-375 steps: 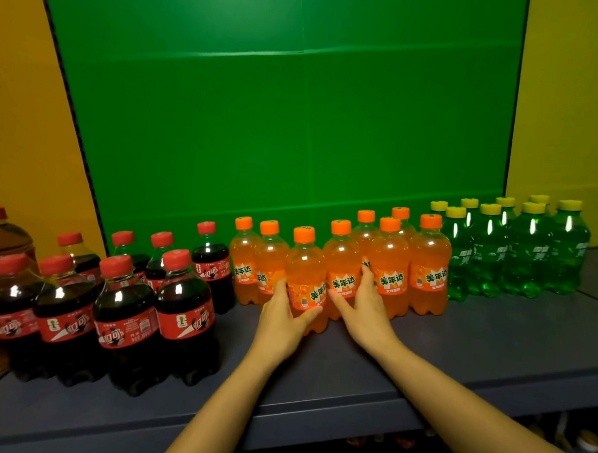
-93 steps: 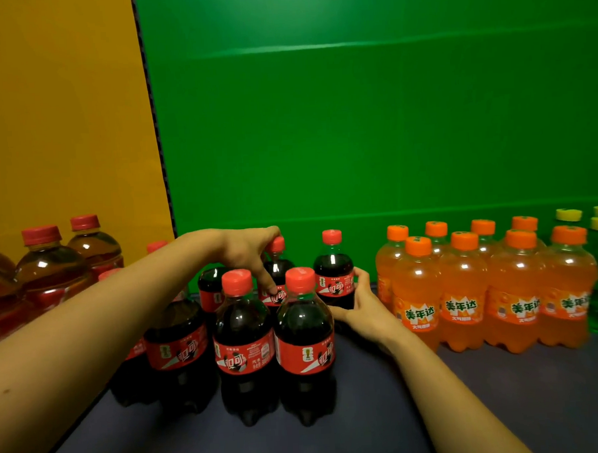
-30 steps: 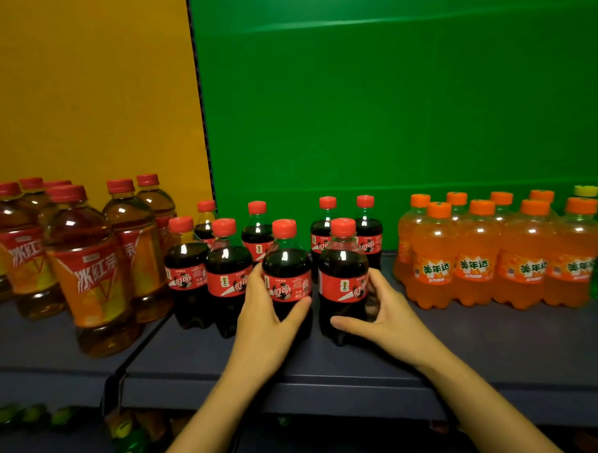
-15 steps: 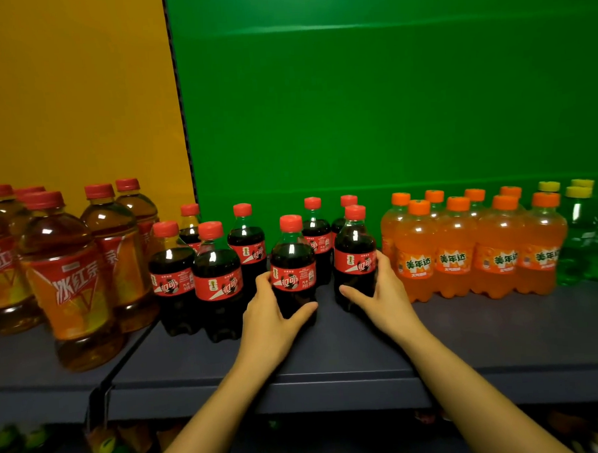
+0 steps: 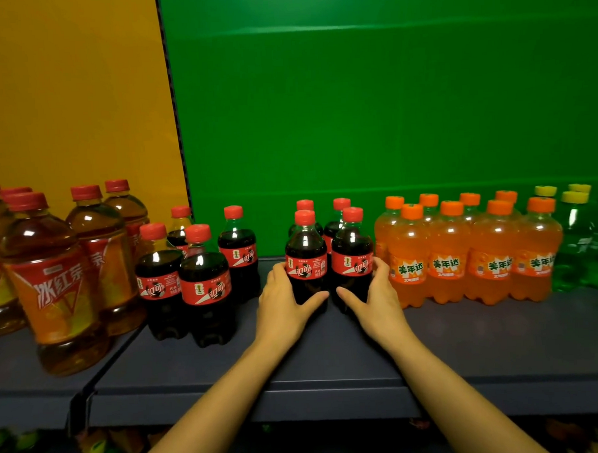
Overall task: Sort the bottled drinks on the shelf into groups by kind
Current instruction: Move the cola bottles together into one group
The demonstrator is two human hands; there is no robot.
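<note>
The dark shelf (image 5: 330, 358) carries iced tea bottles (image 5: 53, 281) far left of the orange soda bottles (image 5: 463, 256). Just left of the orange group stand the left cola bottle (image 5: 305, 257), gripped by the left hand (image 5: 280, 306), and the right cola bottle (image 5: 352, 255), gripped by the right hand (image 5: 379, 300).

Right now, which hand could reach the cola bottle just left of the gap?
Left, probably. The left hand grips a cola bottle at the gap's edge, nearest the target bottle; the right hand grips its neighbour, beside the orange soda bottles.
</note>
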